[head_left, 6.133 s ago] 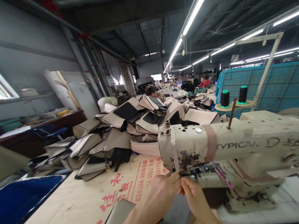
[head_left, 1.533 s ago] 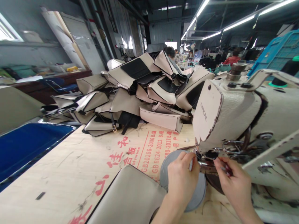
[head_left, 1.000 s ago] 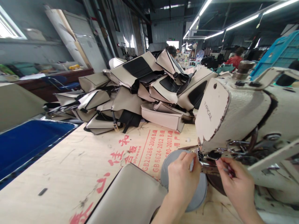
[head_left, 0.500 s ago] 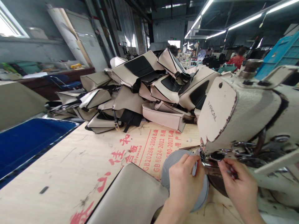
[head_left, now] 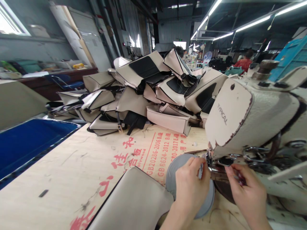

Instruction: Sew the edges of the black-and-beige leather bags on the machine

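"TYPICAL" is printed on the sewing machine (head_left: 230, 108) at right, "plywood" on the board (head_left: 62, 163) mid-frame; some silvery bit (head_left: 200, 171)'s clamped in left hand (head_left: 192, 185), dark-red bit (head_left: 241, 179) in right hand (head_left: 249, 188).

A bag-sewing workshop in a large industrial hall.
The sewing machine (head_left: 259, 111), lettered TYPICAL and chipped at the edges, shows the trade; left of it spreads a plywood worktop (head_left: 67, 159), stamped in red and littered with loose threads (head_left: 83, 207). Beyond the machine, to its left, rises a heap of beige bags (head_left: 134, 95) with black trim, some gaping open. Behind the machine leans a blue plastic crate (head_left: 287, 62); far past it are a person in red (head_left: 244, 65) and a fan (head_left: 207, 57). High above it, tube lights (head_left: 253, 24) run in rows under a dark roof (head_left: 240, 14).
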Motion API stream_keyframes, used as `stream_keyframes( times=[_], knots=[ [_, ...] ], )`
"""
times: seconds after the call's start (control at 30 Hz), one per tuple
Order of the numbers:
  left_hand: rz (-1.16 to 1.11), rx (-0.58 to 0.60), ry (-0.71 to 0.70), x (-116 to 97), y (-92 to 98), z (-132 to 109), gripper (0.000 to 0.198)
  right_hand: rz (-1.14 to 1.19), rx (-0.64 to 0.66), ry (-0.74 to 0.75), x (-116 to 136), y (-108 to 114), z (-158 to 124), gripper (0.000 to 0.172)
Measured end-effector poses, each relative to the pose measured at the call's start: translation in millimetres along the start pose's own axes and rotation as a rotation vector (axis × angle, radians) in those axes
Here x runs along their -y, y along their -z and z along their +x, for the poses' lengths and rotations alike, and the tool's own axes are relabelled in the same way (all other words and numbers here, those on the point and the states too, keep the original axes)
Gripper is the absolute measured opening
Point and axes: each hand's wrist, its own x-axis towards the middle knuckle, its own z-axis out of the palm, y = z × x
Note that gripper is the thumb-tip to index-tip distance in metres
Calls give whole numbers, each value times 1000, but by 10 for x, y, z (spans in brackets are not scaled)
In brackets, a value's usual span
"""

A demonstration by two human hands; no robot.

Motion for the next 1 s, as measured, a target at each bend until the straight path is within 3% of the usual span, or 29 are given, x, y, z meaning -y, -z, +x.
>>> stream_keyframes(
  times=[1.0],
  knots=[
    [4, -53, -27, 87, -48, 19, 14, -27, -60, 82, -10, -16, 25, 33]
  ],
)
